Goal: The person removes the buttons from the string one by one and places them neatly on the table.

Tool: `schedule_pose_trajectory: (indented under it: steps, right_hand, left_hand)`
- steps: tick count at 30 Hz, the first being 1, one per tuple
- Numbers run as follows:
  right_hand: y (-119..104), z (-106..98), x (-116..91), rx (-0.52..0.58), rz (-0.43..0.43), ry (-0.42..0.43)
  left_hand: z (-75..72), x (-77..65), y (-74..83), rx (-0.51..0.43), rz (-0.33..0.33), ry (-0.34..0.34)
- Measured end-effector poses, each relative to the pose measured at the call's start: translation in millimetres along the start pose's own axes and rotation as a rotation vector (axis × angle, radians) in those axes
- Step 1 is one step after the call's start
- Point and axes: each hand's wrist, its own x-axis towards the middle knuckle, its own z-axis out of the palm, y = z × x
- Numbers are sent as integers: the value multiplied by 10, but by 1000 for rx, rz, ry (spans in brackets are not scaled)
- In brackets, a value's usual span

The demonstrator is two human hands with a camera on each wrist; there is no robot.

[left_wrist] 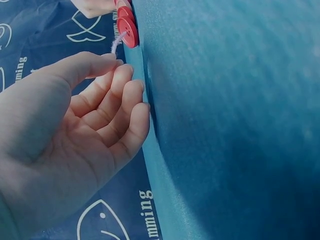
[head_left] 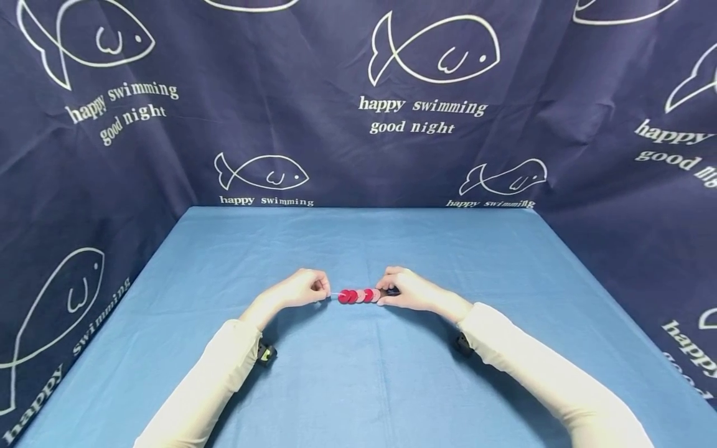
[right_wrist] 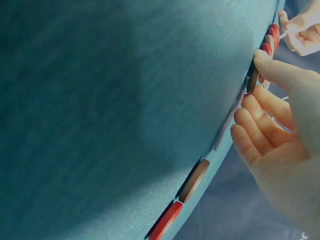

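A row of red and pink buttons (head_left: 351,296) lies overlapped between the two hands, just above or on the blue cloth. From the left end button (left_wrist: 128,33), a pale, fuzzy string (left_wrist: 117,45) comes out through a hole. My left hand (head_left: 302,288) pinches this string between thumb and forefinger, its other fingers loosely curled. At the row's right end, my right hand (head_left: 411,290) holds a dark brown button (right_wrist: 253,79) between thumb and fingers. Part of that button is hidden by the thumb.
Behind the right hand, a brown button (right_wrist: 195,181) and a red button (right_wrist: 166,221) lie on the cloth. The blue-covered table (head_left: 336,373) is bordered by a dark blue curtain (head_left: 330,93) printed with fish and words.
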Motion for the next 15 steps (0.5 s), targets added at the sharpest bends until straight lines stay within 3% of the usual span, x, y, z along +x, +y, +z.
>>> schedule_pose_trajectory:
  steps: [15]
  right_hand:
    - [19,-18,4,2,-10,9]
  left_hand:
    - [-12,-11,-39,1,2,2]
